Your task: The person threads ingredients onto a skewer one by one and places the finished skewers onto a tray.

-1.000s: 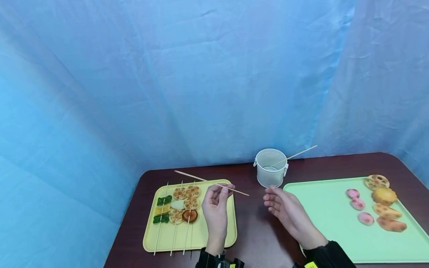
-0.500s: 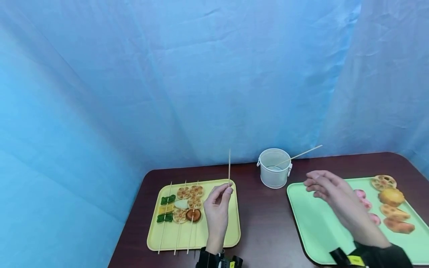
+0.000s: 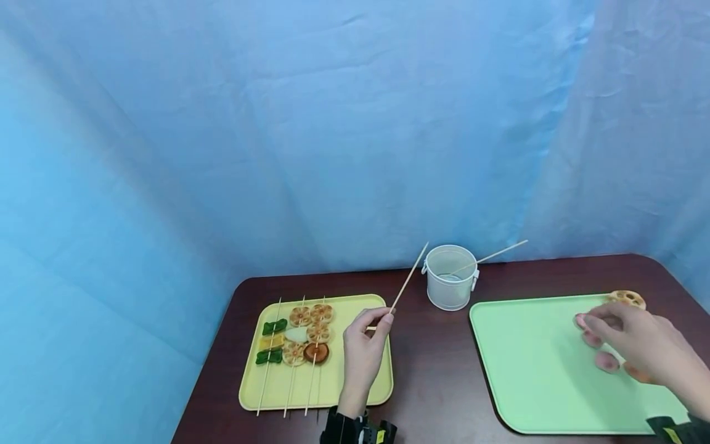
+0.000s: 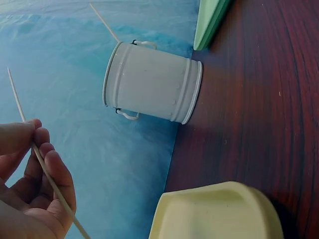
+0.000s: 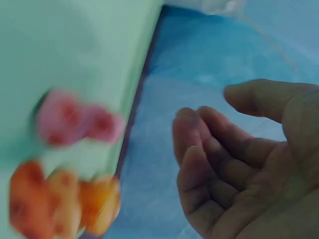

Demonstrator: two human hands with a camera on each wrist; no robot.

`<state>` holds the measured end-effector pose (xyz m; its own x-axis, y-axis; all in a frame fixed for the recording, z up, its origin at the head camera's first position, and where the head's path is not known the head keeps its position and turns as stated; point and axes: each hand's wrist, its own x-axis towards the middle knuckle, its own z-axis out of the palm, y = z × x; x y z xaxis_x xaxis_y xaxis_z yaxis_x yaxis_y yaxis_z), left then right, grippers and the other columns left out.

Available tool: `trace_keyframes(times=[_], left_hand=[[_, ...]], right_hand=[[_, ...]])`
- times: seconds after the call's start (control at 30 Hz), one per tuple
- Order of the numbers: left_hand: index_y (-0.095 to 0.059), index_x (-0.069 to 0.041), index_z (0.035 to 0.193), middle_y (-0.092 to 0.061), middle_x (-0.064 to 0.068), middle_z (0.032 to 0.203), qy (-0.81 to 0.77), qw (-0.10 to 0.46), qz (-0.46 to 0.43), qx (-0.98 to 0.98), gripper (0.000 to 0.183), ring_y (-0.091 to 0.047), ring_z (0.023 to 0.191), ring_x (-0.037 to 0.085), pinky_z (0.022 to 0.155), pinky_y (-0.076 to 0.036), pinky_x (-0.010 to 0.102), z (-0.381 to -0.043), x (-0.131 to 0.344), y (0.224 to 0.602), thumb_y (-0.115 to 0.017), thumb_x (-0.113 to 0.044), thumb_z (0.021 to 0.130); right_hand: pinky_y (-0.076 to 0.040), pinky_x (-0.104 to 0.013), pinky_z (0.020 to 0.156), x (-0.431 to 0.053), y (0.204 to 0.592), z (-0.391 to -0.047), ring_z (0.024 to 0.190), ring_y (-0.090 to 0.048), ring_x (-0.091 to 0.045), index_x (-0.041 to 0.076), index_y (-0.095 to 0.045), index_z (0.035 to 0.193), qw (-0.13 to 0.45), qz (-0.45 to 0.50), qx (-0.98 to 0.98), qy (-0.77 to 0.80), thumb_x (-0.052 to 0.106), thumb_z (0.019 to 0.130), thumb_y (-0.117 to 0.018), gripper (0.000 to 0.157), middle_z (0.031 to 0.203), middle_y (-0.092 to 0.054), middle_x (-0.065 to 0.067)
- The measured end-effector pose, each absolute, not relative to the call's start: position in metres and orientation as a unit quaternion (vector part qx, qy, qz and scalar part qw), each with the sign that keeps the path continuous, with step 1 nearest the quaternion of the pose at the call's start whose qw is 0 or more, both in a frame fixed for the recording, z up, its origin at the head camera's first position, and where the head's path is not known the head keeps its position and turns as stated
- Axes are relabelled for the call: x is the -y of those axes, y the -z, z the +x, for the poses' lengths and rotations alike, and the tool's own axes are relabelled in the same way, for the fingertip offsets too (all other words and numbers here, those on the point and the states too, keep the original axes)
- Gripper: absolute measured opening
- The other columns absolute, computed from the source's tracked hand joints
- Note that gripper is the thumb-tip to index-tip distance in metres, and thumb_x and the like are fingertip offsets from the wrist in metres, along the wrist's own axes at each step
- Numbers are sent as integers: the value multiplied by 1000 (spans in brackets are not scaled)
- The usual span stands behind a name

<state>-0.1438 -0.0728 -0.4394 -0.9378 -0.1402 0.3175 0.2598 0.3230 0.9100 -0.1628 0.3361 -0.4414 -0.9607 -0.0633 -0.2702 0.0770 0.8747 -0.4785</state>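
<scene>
My left hand (image 3: 363,351) pinches a thin wooden skewer (image 3: 410,274) between thumb and fingers. In the left wrist view, the skewer (image 4: 14,92) runs across the palm, its pointed end slanting up past the fingertips. Over the right part of the green tray (image 3: 532,382), my right hand (image 3: 646,345) hovers close to several round pink food pieces (image 3: 607,362). The right wrist view finds that hand (image 5: 234,179) holding nothing, fingers loosely bent and thumb apart. Beside the pink pieces (image 5: 79,119) lie orange-brown food pieces (image 5: 30,199), partly hidden by the hand in the head view.
A white bucket (image 3: 448,296) with a skewer (image 3: 501,251) leaning in it stands at the back. On the yellow tray (image 3: 327,394) at left lie three skewers threaded with lotus slices, green pieces and a mushroom (image 3: 316,353). A lotus slice (image 3: 628,298) sits at the green tray's far edge.
My right hand has moved right, from near the left hand to above the pink pieces. The skewer in my left hand has turned from pointing left to pointing up and right.
</scene>
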Motion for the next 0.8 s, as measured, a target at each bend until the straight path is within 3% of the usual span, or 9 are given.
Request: trace_keyframes(times=[0.1, 0.23, 0.3, 0.37, 0.47, 0.57, 0.8], left_hand=[[-75, -4, 99, -69, 7, 86, 577, 168, -39, 798, 14, -62, 77, 16, 63, -54, 31, -144, 70, 441, -64, -9, 91], [-75, -5, 98, -69, 7, 86, 574, 161, -38, 802, 14, -62, 77, 18, 61, -54, 31, -144, 70, 443, -65, -10, 90], [-75, -4, 98, -69, 7, 85, 577, 156, -41, 801, 14, -63, 76, 19, 59, -55, 31, -145, 70, 443, -65, -10, 90], [-75, -3, 99, -68, 9, 84, 584, 152, -45, 796, 14, -63, 75, 20, 57, -55, 33, -145, 71, 444, -65, -9, 90], [-75, -2, 99, -68, 10, 83, 592, 142, -50, 792, 15, -63, 74, 22, 56, -56, 35, -145, 71, 444, -65, -8, 90], [-75, -1, 100, -67, 11, 83, 596, 133, -52, 790, 16, -63, 73, 24, 56, -56, 33, -145, 71, 443, -65, -8, 90], [-75, -1, 99, -68, 11, 82, 585, 137, -56, 797, 15, -63, 71, 22, 56, -54, 29, -145, 71, 442, -65, -8, 90]], right_hand=[[-35, -35, 52, -347, 455, -157, 59, -49, -17, 0, -65, 100, 136, 6, -970, 201, 62, 95, -39, 67, 73, -62, 4], [-28, -32, 49, -350, 471, -151, 54, -36, -14, 9, -56, 74, 125, 3, -977, 171, 28, 97, -49, 31, 61, -44, 4], [-22, -31, 49, -348, 477, -148, 53, -24, -12, 14, -42, 62, 96, -7, -982, 163, 15, 92, -50, 30, 57, -30, 4], [-20, -29, 49, -346, 481, -145, 52, -19, -10, 16, -35, 58, 73, -24, -985, 153, 12, 89, -50, 34, 56, -23, 6], [-16, -28, 50, -343, 488, -140, 54, -11, -10, 17, -23, 60, 21, -51, -990, 133, 10, 85, -51, 38, 60, -13, 6], [-16, -28, 50, -341, 492, -137, 54, -14, -10, 15, -26, 62, -5, -65, -990, 122, 5, 82, -48, 32, 61, -17, 5], [-20, -30, 48, -340, 493, -142, 53, -24, -13, 12, -34, 67, 19, -43, -989, 142, 7, 82, -51, 24, 64, -26, 0]])
